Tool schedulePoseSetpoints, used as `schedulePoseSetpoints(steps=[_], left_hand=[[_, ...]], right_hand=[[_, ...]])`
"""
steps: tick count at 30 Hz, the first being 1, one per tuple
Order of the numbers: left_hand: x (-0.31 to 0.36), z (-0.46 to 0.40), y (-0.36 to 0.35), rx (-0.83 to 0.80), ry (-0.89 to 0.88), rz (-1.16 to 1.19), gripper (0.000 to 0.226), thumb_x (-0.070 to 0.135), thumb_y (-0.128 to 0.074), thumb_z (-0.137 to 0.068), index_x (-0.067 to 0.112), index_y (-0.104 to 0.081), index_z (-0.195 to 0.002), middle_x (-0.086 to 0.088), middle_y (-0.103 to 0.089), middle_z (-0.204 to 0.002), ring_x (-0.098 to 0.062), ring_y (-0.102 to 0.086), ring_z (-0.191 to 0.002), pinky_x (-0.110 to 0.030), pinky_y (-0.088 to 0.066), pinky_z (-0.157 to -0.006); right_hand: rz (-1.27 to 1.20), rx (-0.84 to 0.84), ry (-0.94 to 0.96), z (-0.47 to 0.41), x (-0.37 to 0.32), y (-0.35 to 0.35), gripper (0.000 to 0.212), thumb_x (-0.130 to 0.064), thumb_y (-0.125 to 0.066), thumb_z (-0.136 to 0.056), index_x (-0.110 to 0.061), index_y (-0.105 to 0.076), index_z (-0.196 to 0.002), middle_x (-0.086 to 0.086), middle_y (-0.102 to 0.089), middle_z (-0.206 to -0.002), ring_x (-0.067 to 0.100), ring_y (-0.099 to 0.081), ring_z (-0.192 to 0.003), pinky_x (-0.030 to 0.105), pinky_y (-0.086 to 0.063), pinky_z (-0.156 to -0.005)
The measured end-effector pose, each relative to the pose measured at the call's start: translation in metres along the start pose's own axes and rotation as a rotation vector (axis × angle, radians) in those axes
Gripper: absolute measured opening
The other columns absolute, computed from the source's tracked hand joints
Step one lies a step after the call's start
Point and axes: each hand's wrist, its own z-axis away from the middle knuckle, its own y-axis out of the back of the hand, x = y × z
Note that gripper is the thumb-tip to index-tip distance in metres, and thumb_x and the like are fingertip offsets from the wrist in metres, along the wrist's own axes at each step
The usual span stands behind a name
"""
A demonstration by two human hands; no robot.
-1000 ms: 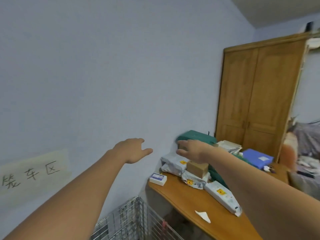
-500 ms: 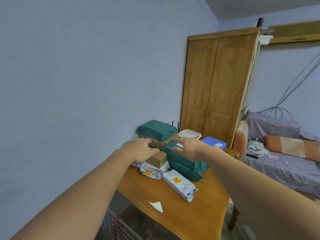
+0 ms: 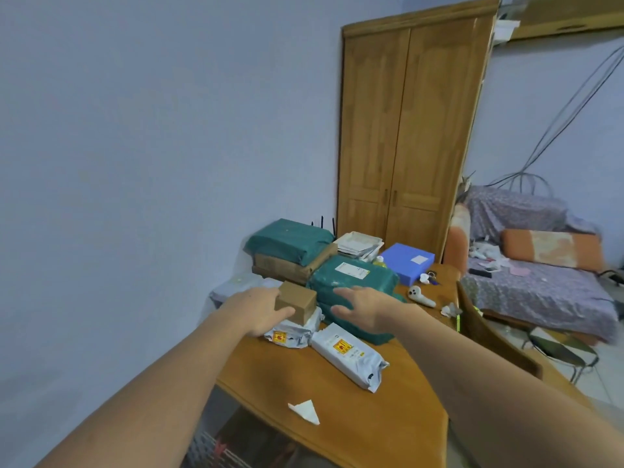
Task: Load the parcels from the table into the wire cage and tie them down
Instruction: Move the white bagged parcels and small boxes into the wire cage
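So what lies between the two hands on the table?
In the head view, the small brown cardboard box sits between the left hand and right hand, atop a grey mailer bag.

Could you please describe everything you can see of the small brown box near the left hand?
The small brown box is a plain cardboard cube, closed, with no label showing. It sits upright on a grey mailer at the table's back left. The left hand touches its left side, thumb along the front bottom edge.

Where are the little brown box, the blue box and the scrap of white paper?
small brown box [image 3: 297,303], head view, its front face.
blue box [image 3: 407,259], head view, its lid.
white paper scrap [image 3: 305,411], head view, its middle.
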Motion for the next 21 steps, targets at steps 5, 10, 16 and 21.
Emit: schedulePoseSetpoints(steps=[5,10,16,21], left_hand=[[0.000,-0.051,-0.041,-0.118,-0.040,-0.052,0.076,0.070,-0.039,-0.097,0.022,-0.038,-0.155,-0.005,-0.045,-0.157,-0.027,-0.049,-0.138,-0.045,-0.045,-0.108],[0.019,-0.117,-0.084,-0.217,-0.071,-0.025,0.076,0.073,-0.037,-0.095,0.023,-0.040,-0.153,-0.004,-0.047,-0.156,-0.027,-0.049,-0.136,-0.046,-0.046,-0.106],[0.045,-0.204,-0.154,-0.321,-0.059,0.014,0.071,0.066,-0.039,-0.099,0.023,-0.036,-0.156,-0.005,-0.042,-0.159,-0.027,-0.045,-0.141,-0.043,-0.042,-0.111],[0.045,-0.261,-0.215,-0.434,0.000,0.038,0.069,0.070,-0.037,-0.097,0.028,-0.039,-0.153,-0.004,-0.050,-0.153,-0.029,-0.049,-0.136,-0.049,-0.042,-0.109]], right_hand=[[-0.056,-0.095,-0.067,-0.026,0.043,-0.040,0.068,-0.058,-0.031,-0.103,-0.020,-0.022,-0.158,0.012,-0.031,-0.160,0.030,-0.034,-0.144,0.044,-0.032,-0.114],[-0.062,-0.193,-0.145,-0.057,0.095,-0.085,0.067,-0.059,-0.031,-0.102,-0.023,-0.022,-0.158,0.009,-0.035,-0.158,0.030,-0.040,-0.140,0.045,-0.037,-0.111],[-0.069,-0.302,-0.201,-0.106,0.161,-0.142,0.064,-0.058,-0.030,-0.102,-0.025,-0.026,-0.157,0.007,-0.041,-0.153,0.031,-0.046,-0.132,0.045,-0.045,-0.101],[-0.131,-0.309,-0.305,-0.132,0.199,-0.189,0.053,-0.051,-0.030,-0.104,-0.025,-0.036,-0.150,0.006,-0.049,-0.142,0.029,-0.051,-0.123,0.041,-0.049,-0.090]])
